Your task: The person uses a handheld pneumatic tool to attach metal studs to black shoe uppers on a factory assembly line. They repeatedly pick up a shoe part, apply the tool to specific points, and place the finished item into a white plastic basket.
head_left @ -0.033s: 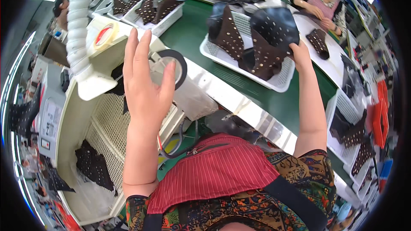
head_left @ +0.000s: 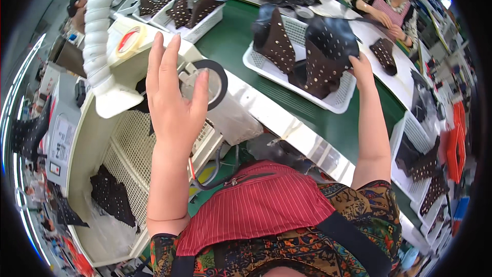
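1. A ribbed white hose (head_left: 97,25) drops onto a cream machine housing (head_left: 115,97), with a tape roll (head_left: 130,41) lying beside it
2. The left hand (head_left: 171,97) is raised flat, fingers spread wide, holding nothing, just in front of a black ring (head_left: 218,79)
3. A white basket (head_left: 335,100) sits on the green worktop (head_left: 230,36), holding dark studded leather pieces (head_left: 279,41)
4. The right hand (head_left: 361,69) grips the edge of the studded black piece (head_left: 333,41) standing in that basket
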`<action>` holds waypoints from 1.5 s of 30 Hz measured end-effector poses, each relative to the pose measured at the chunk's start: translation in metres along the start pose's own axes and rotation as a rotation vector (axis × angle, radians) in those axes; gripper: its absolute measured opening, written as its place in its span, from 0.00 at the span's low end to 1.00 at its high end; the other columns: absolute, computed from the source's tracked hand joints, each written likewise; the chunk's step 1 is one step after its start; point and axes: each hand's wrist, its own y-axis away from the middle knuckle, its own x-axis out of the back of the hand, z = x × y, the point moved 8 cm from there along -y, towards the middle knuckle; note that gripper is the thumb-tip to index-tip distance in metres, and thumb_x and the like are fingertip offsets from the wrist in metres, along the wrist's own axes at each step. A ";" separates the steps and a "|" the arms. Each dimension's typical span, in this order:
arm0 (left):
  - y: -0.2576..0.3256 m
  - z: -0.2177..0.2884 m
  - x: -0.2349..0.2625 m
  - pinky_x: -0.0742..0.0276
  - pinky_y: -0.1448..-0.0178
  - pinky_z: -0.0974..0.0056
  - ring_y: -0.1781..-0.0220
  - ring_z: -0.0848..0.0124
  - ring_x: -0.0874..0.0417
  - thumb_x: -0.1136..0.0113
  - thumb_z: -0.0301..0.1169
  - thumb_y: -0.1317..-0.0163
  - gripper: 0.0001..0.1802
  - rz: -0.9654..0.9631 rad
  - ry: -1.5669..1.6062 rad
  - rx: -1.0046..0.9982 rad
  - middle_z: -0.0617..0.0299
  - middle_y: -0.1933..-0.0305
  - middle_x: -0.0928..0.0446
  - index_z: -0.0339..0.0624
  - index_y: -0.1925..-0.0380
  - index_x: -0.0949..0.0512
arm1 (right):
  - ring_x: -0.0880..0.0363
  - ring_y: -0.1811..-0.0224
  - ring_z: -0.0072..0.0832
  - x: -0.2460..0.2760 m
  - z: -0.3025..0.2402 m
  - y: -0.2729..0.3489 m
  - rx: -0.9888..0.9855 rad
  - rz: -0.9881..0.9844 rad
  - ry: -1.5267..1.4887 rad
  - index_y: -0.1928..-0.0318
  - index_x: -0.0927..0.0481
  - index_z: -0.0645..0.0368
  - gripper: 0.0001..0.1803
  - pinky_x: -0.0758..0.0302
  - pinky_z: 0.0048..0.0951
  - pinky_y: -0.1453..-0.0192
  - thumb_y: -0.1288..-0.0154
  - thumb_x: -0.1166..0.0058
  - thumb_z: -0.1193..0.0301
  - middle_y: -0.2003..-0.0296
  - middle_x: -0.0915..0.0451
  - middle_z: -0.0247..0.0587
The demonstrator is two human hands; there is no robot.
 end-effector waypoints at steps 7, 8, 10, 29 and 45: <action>0.017 -0.047 -0.042 0.44 0.31 0.51 0.31 0.46 0.40 0.41 0.33 0.41 0.28 -0.257 -0.008 0.105 0.42 0.33 0.39 0.41 0.40 0.32 | 0.30 0.41 0.48 0.034 0.101 0.029 0.029 0.348 0.539 0.39 0.39 0.72 0.37 0.35 0.41 0.36 0.46 0.41 0.68 0.44 0.30 0.60; 0.019 -0.047 -0.047 0.45 0.30 0.50 0.30 0.45 0.41 0.42 0.33 0.40 0.26 -0.310 -0.044 0.119 0.43 0.33 0.40 0.42 0.41 0.31 | 0.29 0.44 0.45 0.019 0.124 0.039 -0.079 0.216 0.265 0.40 0.38 0.70 0.32 0.34 0.40 0.38 0.46 0.44 0.73 0.46 0.29 0.57; 0.018 -0.047 -0.049 0.45 0.30 0.50 0.30 0.46 0.41 0.43 0.33 0.40 0.25 -0.313 -0.097 0.109 0.44 0.33 0.40 0.42 0.41 0.30 | 0.25 0.51 0.39 -0.011 0.145 0.058 -0.203 0.098 -0.075 0.42 0.37 0.67 0.27 0.28 0.38 0.45 0.45 0.50 0.80 0.51 0.27 0.51; 0.013 -0.042 -0.047 0.41 0.32 0.51 0.31 0.46 0.40 0.38 0.27 0.47 0.26 -0.333 -0.152 0.109 0.46 0.33 0.39 0.40 0.45 0.28 | 0.24 0.49 0.46 -0.242 0.073 0.103 -0.427 -0.323 -0.463 0.42 0.45 0.63 0.28 0.18 0.50 0.52 0.44 0.58 0.89 0.45 0.35 0.54; 0.041 -0.034 -0.030 0.49 0.29 0.48 0.30 0.47 0.42 0.44 0.30 0.40 0.26 -0.225 -0.034 -0.025 0.45 0.33 0.39 0.39 0.41 0.32 | 0.27 0.54 0.29 -0.111 0.093 0.228 -0.321 -0.043 -0.285 0.34 0.44 0.58 0.36 0.28 0.29 0.55 0.44 0.49 0.76 0.40 0.33 0.47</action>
